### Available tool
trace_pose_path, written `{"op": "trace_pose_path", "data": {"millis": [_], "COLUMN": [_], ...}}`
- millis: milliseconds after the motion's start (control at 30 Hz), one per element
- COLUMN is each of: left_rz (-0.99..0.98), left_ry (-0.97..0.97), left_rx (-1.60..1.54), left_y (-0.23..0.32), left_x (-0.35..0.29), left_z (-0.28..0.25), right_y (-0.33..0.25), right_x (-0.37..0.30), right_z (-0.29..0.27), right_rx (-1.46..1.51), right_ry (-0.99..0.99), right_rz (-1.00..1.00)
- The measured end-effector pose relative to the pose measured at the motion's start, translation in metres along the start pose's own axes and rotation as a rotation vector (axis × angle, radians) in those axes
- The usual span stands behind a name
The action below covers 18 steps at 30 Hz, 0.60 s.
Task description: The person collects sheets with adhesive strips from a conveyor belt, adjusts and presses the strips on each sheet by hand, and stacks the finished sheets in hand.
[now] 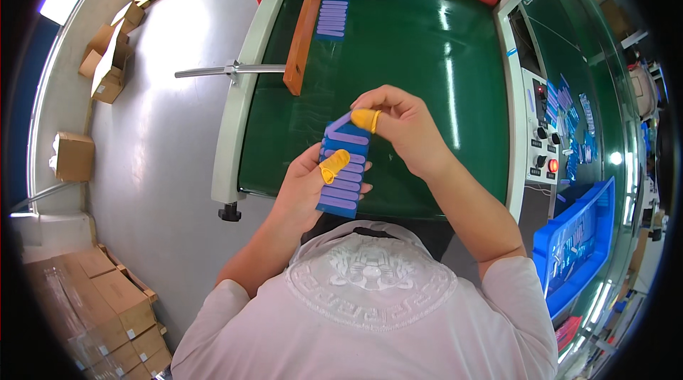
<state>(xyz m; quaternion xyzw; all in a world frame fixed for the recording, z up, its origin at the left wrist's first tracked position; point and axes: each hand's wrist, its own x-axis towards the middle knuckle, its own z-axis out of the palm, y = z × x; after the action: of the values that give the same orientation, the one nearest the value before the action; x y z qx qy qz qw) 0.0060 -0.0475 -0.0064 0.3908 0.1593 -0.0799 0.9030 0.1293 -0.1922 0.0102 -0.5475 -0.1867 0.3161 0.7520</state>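
Observation:
In front of my chest, my left hand (299, 188) grips a long blue holder (336, 212) by its edges. Its thumb, in a yellow finger cot (334, 165), presses on the holder's face. Rows of narrow, rounded purple strips (346, 186) lie crosswise in the holder. At its far end, my right hand (411, 131) pinches a slanted purple strip (341, 122) between thumb and fingers. That thumb also wears a yellow finger cot (366, 120). What the strips are, I cannot tell.
Under my hands is a green conveyor belt (398, 45) with a wooden guide rail (304, 31). Filled blue holders (332, 18) lie beside the rail. To the right are a control box (541, 131), loose strips and a blue bin (605, 238). Cardboard boxes (99, 302) stand left.

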Motion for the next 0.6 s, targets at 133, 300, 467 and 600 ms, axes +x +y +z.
{"op": "trace_pose_path", "data": {"millis": [133, 300, 467, 600], "left_rz": [-0.011, 0.091, 0.171, 0.308], "left_ry": [0.023, 0.076, 0.11, 0.107], "left_rx": [-0.001, -0.018, 0.106, 0.2], "left_y": [0.004, 0.006, 0.006, 0.001], "left_x": [-0.003, -0.002, -0.003, -0.001], "left_z": [0.003, 0.015, 0.026, 0.027], "right_y": [-0.001, 0.004, 0.009, 0.014], "right_x": [-0.009, -0.032, -0.041, -0.038], "right_z": [0.001, 0.01, 0.02, 0.025], "right_rx": [0.086, 0.156, 0.288, 0.221], "right_ry": [0.18, 0.221, 0.225, 0.293], "right_rz": [0.0, -0.025, -0.022, -0.165]}}
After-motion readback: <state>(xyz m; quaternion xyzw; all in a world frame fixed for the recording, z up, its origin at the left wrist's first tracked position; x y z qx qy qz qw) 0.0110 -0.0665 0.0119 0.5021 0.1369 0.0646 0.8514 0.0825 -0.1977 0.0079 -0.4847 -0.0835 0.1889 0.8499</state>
